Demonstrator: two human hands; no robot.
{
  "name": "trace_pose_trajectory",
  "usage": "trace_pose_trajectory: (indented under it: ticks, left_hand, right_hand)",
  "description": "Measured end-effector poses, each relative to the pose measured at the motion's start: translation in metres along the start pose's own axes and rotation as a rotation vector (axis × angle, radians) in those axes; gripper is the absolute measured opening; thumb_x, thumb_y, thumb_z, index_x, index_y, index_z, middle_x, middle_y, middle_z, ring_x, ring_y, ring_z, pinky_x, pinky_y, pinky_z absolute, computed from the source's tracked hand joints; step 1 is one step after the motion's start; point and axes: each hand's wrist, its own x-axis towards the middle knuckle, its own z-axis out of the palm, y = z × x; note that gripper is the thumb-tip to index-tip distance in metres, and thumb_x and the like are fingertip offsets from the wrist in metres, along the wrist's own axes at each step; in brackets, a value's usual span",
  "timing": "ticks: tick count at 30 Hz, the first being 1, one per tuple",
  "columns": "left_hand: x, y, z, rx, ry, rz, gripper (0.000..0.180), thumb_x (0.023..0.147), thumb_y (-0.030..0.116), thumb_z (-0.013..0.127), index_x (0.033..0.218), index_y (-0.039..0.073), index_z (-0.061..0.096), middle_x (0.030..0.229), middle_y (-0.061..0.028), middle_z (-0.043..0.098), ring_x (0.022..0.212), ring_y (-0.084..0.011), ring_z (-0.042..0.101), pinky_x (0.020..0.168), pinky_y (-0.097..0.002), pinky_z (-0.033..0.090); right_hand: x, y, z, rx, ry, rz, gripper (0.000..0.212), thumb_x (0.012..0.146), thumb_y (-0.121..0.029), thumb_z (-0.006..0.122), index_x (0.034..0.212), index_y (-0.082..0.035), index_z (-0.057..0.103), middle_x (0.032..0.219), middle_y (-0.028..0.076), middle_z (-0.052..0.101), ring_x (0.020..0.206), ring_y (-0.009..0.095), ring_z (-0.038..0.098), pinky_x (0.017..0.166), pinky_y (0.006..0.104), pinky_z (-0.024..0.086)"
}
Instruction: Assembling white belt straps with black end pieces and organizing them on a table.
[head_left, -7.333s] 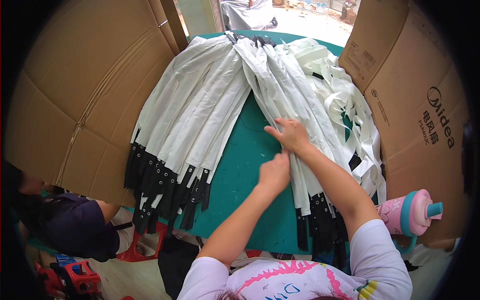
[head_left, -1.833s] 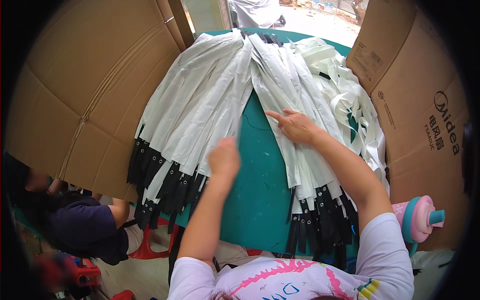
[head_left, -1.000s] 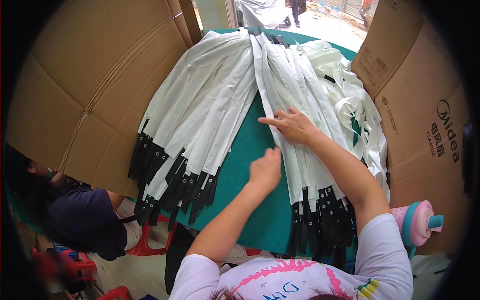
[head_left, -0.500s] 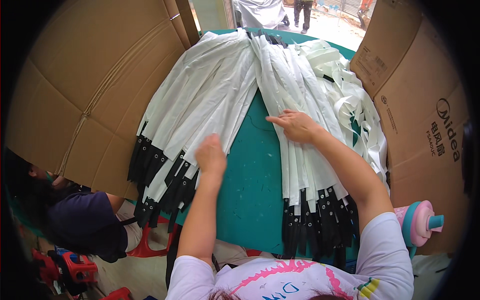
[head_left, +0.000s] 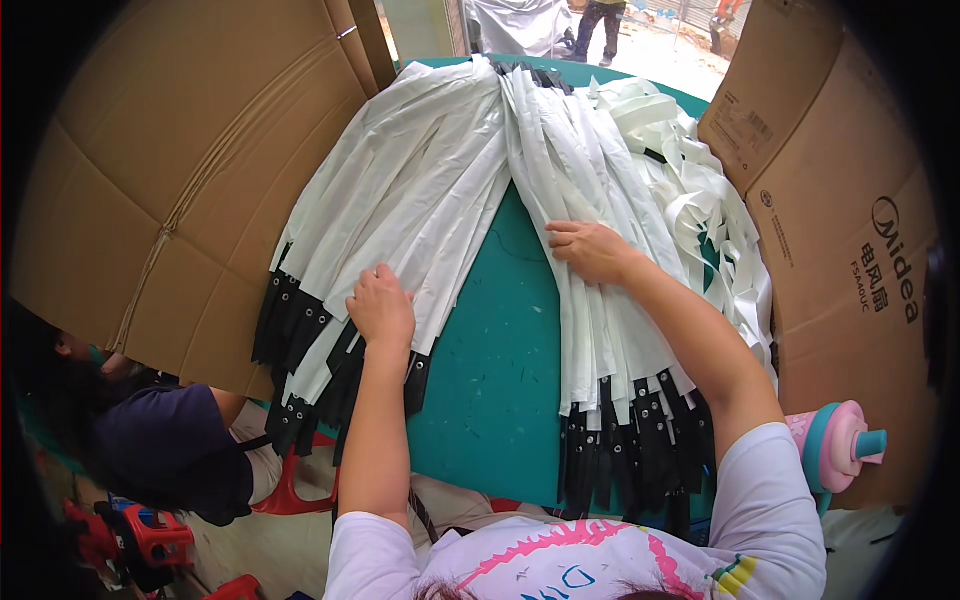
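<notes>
Two fanned bundles of long white fabric strips with black ends and metal eyelets lie in front of me, the left bundle [head_left: 410, 180] and the right bundle [head_left: 625, 310]. My left hand [head_left: 382, 308] is closed on the lower part of the left bundle, its fingers curled against a white strip; the fingertips are partly hidden. Across the upper middle of the right bundle rests my right hand [head_left: 592, 252], palm down. Its fingers are stretched toward the bundle's inner edge and lie on the strips, not closed round them.
Between the bundles shows the green tabletop [head_left: 490, 370]. Loose white straps [head_left: 715, 200] are heaped at the right. Cardboard walls stand at the left [head_left: 190, 160] and right [head_left: 820, 220]. A pink bottle [head_left: 845, 445] is near my right arm; a person in dark clothes [head_left: 175, 440] sits lower left.
My left hand has moved left over the left bundle, and a strip's black end now shows right of its wrist. The right hand's pointing finger has drawn in onto the strips.
</notes>
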Motion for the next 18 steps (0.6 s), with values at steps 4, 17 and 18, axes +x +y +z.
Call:
trace_pose_trajectory:
  ticks: [4, 17, 18]
  left_hand:
    - [-0.005, 0.027, -0.004, -0.221, -0.336, 0.095, 0.019, 0.073, 0.010, 0.059, 0.091, 0.003, 0.059, 0.085, -0.0178, 0.063, 0.082, -0.0363, 0.061, 0.074, -0.0480, 0.047]
    - [-0.029, 0.034, 0.024, -0.081, -0.051, 0.075, 0.043, 0.074, 0.027, 0.072, 0.100, -0.001, 0.052, 0.092, -0.0136, 0.062, 0.089, -0.0302, 0.060, 0.081, -0.0409, 0.045]
    - [-0.027, 0.033, 0.026, -0.083, -0.051, 0.076, 0.043, 0.074, 0.027, 0.072, 0.100, -0.001, 0.052, 0.092, -0.0136, 0.062, 0.089, -0.0302, 0.060, 0.081, -0.0409, 0.045]
  right_hand:
    - [0.002, -0.010, -0.002, 0.088, 0.018, 0.097, 0.048, 0.076, -0.003, 0.052, 0.123, -0.012, 0.051, 0.099, 0.006, 0.062, 0.105, 0.021, 0.055, 0.107, 0.0351, 0.031]
    - [0.009, -0.002, 0.005, 0.066, 0.163, -0.091, 0.028, 0.068, -0.001, 0.055, 0.091, -0.008, 0.067, 0.097, 0.007, 0.059, 0.102, 0.022, 0.057, 0.109, 0.0375, 0.028]
    - [0.009, 0.003, 0.010, 0.092, 0.084, -0.138, 0.030, 0.066, 0.000, 0.055, 0.093, -0.005, 0.066, 0.097, 0.007, 0.060, 0.103, 0.024, 0.057, 0.109, 0.0350, 0.029]
